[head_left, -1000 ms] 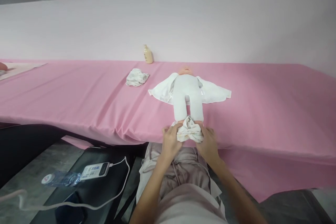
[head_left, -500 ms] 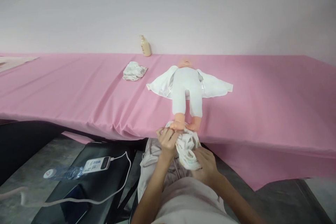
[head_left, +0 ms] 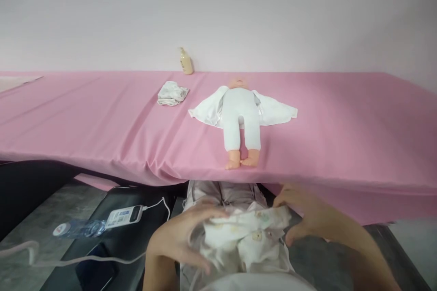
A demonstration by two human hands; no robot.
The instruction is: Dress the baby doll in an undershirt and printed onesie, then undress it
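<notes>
A small white baby garment (head_left: 244, 232) with a faint print of little figures lies bunched over my lap. On its left side is my left hand (head_left: 186, 234), thumb and fingers spread apart around the edge and blurred by motion. At the garment's right end my right hand (head_left: 307, 213) is also open, its thumb and fingers apart. Whether either hand touches the cloth is hard to tell. Beyond them a baby doll (head_left: 241, 113) with a white cloth body lies on its back, bare feet toward me. A spread white top (head_left: 208, 109) is under it.
A pink cloth (head_left: 341, 141) covers the table. A folded white cloth (head_left: 172, 93) and a cream pump bottle (head_left: 186, 61) are to the doll's left. On a black chair (head_left: 133, 254) lie a water bottle (head_left: 82, 227), a white device (head_left: 123, 216) with a cable, and a dark phone (head_left: 95, 268).
The garment has come from the doll's feet down to my lap and is spread wider. Both hands have let go of their bunched hold and moved apart, toward me.
</notes>
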